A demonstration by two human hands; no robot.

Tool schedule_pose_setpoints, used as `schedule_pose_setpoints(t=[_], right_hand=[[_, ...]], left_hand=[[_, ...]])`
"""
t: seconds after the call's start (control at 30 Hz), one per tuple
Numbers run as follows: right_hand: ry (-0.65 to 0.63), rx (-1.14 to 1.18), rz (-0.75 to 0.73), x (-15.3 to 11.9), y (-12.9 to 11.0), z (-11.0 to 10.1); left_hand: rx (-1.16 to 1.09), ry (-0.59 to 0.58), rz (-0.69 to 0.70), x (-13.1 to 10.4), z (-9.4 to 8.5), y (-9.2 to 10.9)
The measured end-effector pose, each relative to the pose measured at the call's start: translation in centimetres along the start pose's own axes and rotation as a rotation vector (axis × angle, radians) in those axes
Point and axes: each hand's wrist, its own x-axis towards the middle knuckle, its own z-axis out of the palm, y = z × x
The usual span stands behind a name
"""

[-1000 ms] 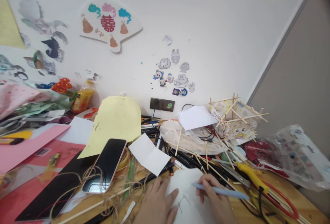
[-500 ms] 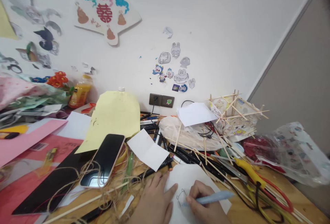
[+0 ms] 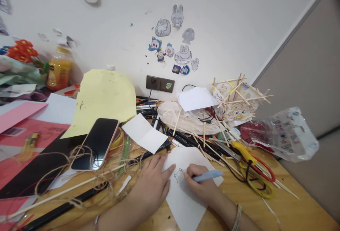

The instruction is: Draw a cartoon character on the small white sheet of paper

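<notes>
A sheet of white paper (image 3: 183, 206) lies on the wooden table, bearing a small dark line drawing (image 3: 178, 175) of a rounded outline with little loops. My right hand (image 3: 200, 185) grips a light blue pen (image 3: 211, 175) just right of the drawing; the pen's tip is hidden behind my fingers. Flat along the paper's left edge rests my left hand (image 3: 155, 178), fingers spread, thumb and forefinger on the sheet. Close to its fingertips is a black marker (image 3: 148, 155), and a folded white paper (image 3: 145, 133) lies beyond.
Left are a phone (image 3: 97, 144), tangled twine (image 3: 87, 153) and a yellow sheet (image 3: 106, 93). Scissors with yellow handles (image 3: 243, 152), several black markers (image 3: 183, 137) and thin wooden sticks lie to the right. A stick frame (image 3: 240, 98) and a clear plastic bag (image 3: 289, 131) stand behind.
The view has tilted downward and shifted, so the wall items sit higher and more of both forearms shows. My hands keep their places on the paper, the pen still in my right hand.
</notes>
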Motion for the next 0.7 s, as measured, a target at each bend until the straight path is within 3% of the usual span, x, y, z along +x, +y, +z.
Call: schedule_pose_setpoints(t=[0.7], right_hand=[[-0.02,-0.111,0.019,0.01,-0.26,-0.29]], left_hand=[[-0.067,-0.004,-0.057,0.13,0.03,-0.04]])
